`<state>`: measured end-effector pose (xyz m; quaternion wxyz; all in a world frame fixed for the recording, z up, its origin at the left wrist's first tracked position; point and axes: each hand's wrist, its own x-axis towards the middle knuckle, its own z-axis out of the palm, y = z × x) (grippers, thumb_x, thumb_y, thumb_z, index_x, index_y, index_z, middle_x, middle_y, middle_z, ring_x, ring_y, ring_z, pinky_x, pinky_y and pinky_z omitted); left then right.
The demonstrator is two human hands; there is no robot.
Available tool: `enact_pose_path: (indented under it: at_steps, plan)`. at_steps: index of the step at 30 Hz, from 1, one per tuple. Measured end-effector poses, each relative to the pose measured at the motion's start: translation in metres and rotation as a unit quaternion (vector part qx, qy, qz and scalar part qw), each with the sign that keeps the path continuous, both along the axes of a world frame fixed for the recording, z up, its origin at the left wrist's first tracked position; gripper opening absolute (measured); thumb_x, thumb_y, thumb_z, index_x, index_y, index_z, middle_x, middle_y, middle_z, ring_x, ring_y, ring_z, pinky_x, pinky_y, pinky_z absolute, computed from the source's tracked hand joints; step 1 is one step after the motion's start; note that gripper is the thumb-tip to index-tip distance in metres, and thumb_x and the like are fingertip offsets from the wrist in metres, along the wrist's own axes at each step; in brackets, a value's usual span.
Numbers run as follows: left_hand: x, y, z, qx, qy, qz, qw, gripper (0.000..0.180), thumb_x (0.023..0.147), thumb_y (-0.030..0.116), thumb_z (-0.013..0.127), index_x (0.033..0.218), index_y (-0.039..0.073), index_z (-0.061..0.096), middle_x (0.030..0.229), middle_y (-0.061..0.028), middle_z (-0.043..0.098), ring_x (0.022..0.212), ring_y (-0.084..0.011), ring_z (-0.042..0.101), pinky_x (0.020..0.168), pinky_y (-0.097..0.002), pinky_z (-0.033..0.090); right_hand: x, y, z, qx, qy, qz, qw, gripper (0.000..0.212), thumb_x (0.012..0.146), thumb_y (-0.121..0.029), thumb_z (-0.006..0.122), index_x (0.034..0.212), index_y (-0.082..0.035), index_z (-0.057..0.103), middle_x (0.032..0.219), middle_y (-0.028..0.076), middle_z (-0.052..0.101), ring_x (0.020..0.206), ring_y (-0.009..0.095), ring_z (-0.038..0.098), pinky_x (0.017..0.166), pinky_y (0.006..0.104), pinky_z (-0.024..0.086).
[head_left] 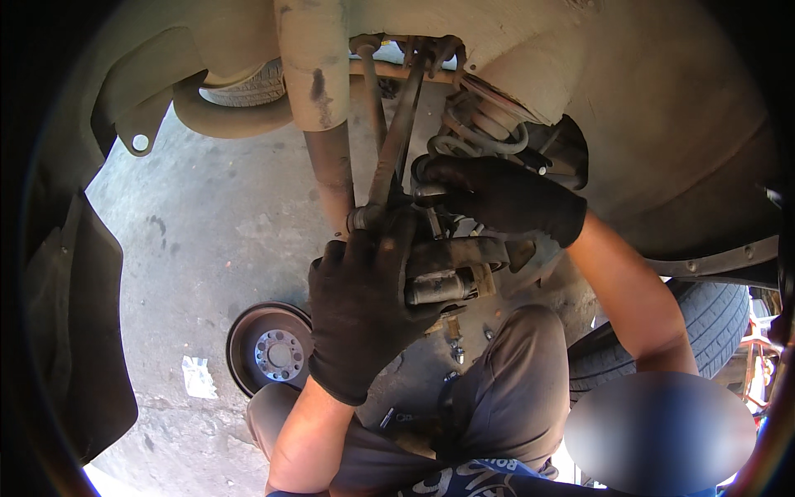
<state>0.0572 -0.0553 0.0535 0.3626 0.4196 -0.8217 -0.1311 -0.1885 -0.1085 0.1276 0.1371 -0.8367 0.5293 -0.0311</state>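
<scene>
My left hand [360, 311], in a black glove, wraps around the near left side of a brake assembly [464, 251] under a vehicle. A curved brake shoe shows there, above a grey metal cylinder [439, 287] close to my thumb. My right hand [501, 195], also gloved, reaches in from the right with its fingers curled at the assembly's far side, just below a coil spring [476, 137]. A small metallic piece [429, 190] shows at those fingertips; its kind is unclear. Behind my left hand, a suspension rod [397, 137] runs up and away.
A thick shock absorber [319, 83] hangs left of the rod. On the concrete floor lie a round brake drum [240, 348] and a white scrap [198, 378]. Several small metal parts [457, 354] lie by my knees. A tyre [716, 327] stands at the right, beneath the wheel-arch edge.
</scene>
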Motion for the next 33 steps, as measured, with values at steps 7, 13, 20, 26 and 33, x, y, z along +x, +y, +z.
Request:
enact_pose_path:
  at_steps: [7, 13, 20, 26, 33]
  plan:
    - [0.001, 0.000, 0.002, 0.001, 0.010, -0.005, 1.000, 0.101, 0.064, 0.049, 0.095, 0.149, 0.015, 0.053, 0.124, -0.0190, 0.064, 0.098, -0.0414, 0.066, 0.087, -0.0530, 0.054, 0.043, -0.016, 0.039, -0.055, 0.324, 0.120, 0.937, 0.026, 0.093, -0.020, 0.064, 0.118, -0.012, 0.068, 0.093, 0.014, 0.075, 0.089, 0.036, 0.075, 0.080, 0.0505, 0.059]
    - [0.001, 0.000, -0.002, -0.022, 0.011, 0.002, 1.000, 0.104, 0.063, 0.049, 0.095, 0.152, 0.016, 0.051, 0.125, -0.0190, 0.064, 0.098, -0.0421, 0.066, 0.086, -0.0528, 0.054, 0.067, -0.026, 0.055, 0.023, 0.398, 0.085, 0.913, 0.024, 0.087, -0.019, 0.065, 0.108, -0.010, 0.070, 0.089, 0.015, 0.074, 0.087, 0.037, 0.075, 0.078, 0.0502, 0.059]
    - [0.003, -0.002, -0.004, -0.036, 0.032, -0.006, 0.999, 0.107, 0.063, 0.052, 0.095, 0.153, 0.017, 0.050, 0.125, -0.0192, 0.063, 0.100, -0.0418, 0.066, 0.086, -0.0532, 0.054, 0.022, -0.015, 0.033, 0.100, 0.118, 0.025, 0.988, 0.040, 0.102, -0.027, 0.065, 0.138, -0.011, 0.061, 0.115, 0.017, 0.072, 0.101, 0.031, 0.073, 0.089, 0.0437, 0.057]
    - [0.001, -0.001, -0.002, -0.008, 0.002, 0.007, 1.000, 0.104, 0.063, 0.051, 0.095, 0.151, 0.016, 0.053, 0.120, -0.0190, 0.065, 0.100, -0.0417, 0.066, 0.087, -0.0522, 0.054, -0.008, -0.016, 0.021, 0.102, 0.013, 0.046, 0.994, 0.049, 0.104, -0.028, 0.067, 0.147, -0.008, 0.055, 0.120, 0.016, 0.069, 0.106, 0.024, 0.068, 0.094, 0.0383, 0.053]
    - [0.002, -0.002, -0.002, -0.032, 0.033, 0.006, 0.999, 0.103, 0.063, 0.051, 0.095, 0.151, 0.016, 0.053, 0.121, -0.0193, 0.066, 0.100, -0.0414, 0.067, 0.086, -0.0529, 0.055, 0.010, -0.010, 0.025, 0.062, -0.022, 0.003, 0.998, 0.030, 0.101, -0.027, 0.066, 0.117, -0.003, 0.059, 0.104, 0.015, 0.068, 0.097, 0.026, 0.067, 0.088, 0.0407, 0.053]
